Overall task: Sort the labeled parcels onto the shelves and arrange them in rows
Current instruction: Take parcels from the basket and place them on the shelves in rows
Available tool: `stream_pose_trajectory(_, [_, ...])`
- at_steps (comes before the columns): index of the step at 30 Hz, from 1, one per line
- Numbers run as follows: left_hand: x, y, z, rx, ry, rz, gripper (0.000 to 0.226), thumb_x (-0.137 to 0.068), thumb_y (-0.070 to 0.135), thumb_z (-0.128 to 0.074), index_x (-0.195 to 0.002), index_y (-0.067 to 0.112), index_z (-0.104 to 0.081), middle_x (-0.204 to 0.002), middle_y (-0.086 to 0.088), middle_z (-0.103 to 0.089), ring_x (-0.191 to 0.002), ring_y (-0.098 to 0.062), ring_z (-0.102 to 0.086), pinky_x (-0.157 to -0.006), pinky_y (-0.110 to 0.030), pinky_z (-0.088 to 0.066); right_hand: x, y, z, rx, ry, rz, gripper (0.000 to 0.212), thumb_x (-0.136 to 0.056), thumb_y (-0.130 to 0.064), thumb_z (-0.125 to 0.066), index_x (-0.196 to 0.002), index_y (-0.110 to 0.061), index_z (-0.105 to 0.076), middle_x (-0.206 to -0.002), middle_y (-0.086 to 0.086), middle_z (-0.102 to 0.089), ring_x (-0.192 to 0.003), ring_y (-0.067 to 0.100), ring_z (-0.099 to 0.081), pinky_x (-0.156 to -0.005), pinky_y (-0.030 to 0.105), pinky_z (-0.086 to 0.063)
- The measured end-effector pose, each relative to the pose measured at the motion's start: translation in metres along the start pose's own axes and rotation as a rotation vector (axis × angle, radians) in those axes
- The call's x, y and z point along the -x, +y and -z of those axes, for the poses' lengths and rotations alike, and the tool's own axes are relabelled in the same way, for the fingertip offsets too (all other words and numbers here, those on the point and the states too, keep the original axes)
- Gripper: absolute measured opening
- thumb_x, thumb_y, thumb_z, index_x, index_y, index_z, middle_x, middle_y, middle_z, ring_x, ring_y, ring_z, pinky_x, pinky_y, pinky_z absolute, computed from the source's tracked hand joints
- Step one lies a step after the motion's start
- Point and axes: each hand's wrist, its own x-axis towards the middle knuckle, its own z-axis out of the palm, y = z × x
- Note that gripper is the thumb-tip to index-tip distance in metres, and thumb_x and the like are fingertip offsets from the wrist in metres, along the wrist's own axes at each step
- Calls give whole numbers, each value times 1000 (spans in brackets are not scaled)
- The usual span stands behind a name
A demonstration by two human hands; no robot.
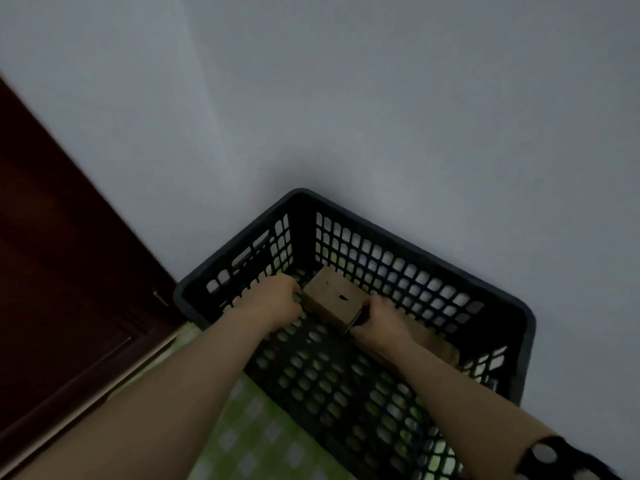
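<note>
A small brown cardboard parcel (332, 297) lies inside a black slotted plastic basket (408, 237) that stands on the floor against a wall. My left hand (273, 301) presses on the parcel's left end and my right hand (384, 322) grips its right end, both reaching down into the basket. A second flat brown parcel (440, 348) lies on the basket floor, partly hidden under my right forearm. No label is readable in the dim, blurred view. No shelves are in view.
A pale grey wall (346, 98) fills the upper view right behind the basket. A dark red-brown door (52, 271) stands at the left. Green patterned floor tiles (263, 438) show at the front of the basket.
</note>
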Motion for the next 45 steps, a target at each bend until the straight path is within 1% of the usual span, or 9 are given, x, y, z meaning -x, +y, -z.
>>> stream_pose_trajectory(7, [-59,7,-10,-6,-3,76,36,-93,21,-53,-127,10,-56,-118,-7,-60,-107,-21,-57,-92,-36,-51,-84,9,-26,73,-117,34,123,-68,-41,-82,-151,-16,4,-157,11,1,-145,30,-2,-118,43,-14])
stream_pose_trajectory(11, [-71,3,-14,-16,-3,122,36,-93,20,-53,-128,10,-55,-122,-8,-59,-110,-23,-56,-94,-39,-50,-107,13,-39,139,-166,33,133,-64,-42,-84,-150,-15,14,-156,14,-3,-143,34,-5,-116,46,-17])
stream_pose_trajectory(15, [-64,2,-8,48,29,144,45,-94,24,-55,-137,14,-49,-128,-8,-56,-117,-23,-54,-98,-40,-48,-99,11,-37,21,-131,44,114,-72,-43,-75,-151,-20,3,-149,14,-20,-137,34,-21,-107,44,-32])
stream_pose_trajectory(18, [-43,-2,2,98,88,163,48,-93,17,-54,-140,13,-45,-129,-7,-55,-116,-22,-54,-96,-35,-48,-76,-5,-21,-519,-174,-29,84,-80,-43,-68,-148,-29,-21,-139,9,-38,-118,25,-44,-96,37,-43])
stream_pose_trajectory(24, [38,-11,38,341,297,191,48,-92,16,-56,-137,10,-44,-125,-7,-57,-112,-19,-55,-87,-21,-41,-1,-65,34,-1239,-379,-106,28,-89,-47,-50,-99,-22,-55,-107,10,-56,-101,29,-54,-85,38,-46])
stream_pose_trajectory(29, [145,-33,65,790,530,205,54,-80,15,-74,-125,11,-44,-101,4,-57,-94,-14,-56,-82,-24,-43,85,-117,53,-1221,-529,89,60,-86,-60,-40,-112,-11,-64,-115,21,-58,-100,35,-55,-77,36,-47])
stream_pose_trajectory(34, [274,-79,62,1333,637,207,77,-74,22,-78,-140,16,-39,-120,-2,-61,-107,-18,-59,-93,-36,-45,194,-173,28,-1140,-733,170,64,-77,-65,-43,-104,-11,-63,-98,19,-60,-73,29,-59,-59,27,-40])
stream_pose_trajectory(37, [360,-119,44,1508,675,178,41,-77,23,-73,-116,19,-59,-108,0,-70,-112,-21,-59,-93,-42,-43,270,-207,-8,-1021,-881,234,66,-81,-60,-38,-114,-8,-63,-105,24,-62,-77,35,-64,-56,28,-40])
stream_pose_trajectory(45, [554,-195,7,1601,1014,249,27,-73,20,-78,-97,16,-65,-99,-7,-73,-96,-22,-65,-77,-38,-53,419,-273,-87,-750,-1055,411,65,-85,-68,-37,-122,-17,-56,-114,20,-67,-106,37,-63,-92,46,-48])
